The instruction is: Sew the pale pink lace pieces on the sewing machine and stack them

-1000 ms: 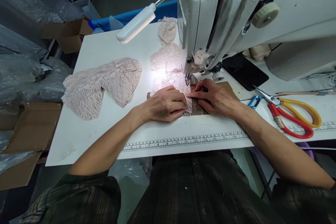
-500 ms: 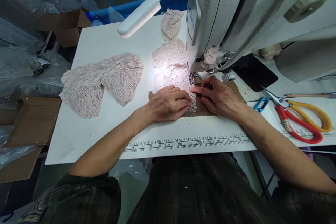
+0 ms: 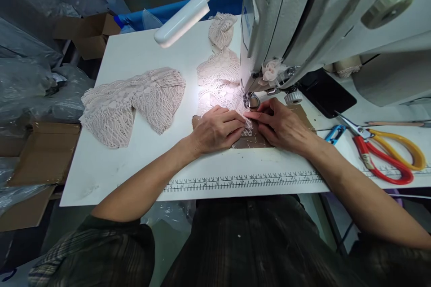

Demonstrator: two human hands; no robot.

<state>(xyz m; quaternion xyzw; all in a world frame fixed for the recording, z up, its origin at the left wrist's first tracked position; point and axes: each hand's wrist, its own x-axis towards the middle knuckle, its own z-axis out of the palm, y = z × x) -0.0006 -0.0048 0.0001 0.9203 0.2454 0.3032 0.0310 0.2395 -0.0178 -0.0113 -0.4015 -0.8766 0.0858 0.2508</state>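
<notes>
A strip of pale pink lace fabric (image 3: 218,69) runs under the presser foot (image 3: 249,101) of a white sewing machine (image 3: 266,22). My left hand (image 3: 218,129) rests over the near part of the lace, its bent fingers pressing it down. Close to the foot, my right hand (image 3: 281,123) pinches the lace edge between thumb and index finger. The fingertips of both hands nearly meet, and the lace beneath them is partly hidden. Brown covering (image 3: 254,141) lies on the machine bed under the lace. Another lace piece (image 3: 134,103) lies folded on the table to the left.
A white lamp (image 3: 183,19) hangs over the white table (image 3: 90,175). To the right lie red-and-yellow-handled scissors (image 3: 387,148), a blue thread snipper (image 3: 335,134) and a black phone (image 3: 326,93). A printed ruler (image 3: 242,182) follows the front edge. Cardboard boxes (image 3: 43,152) stand at left.
The near end of the lace has shifted slightly away from me, toward the presser foot. Both hands keep nearly the same pose. The whole view has shifted a little.
</notes>
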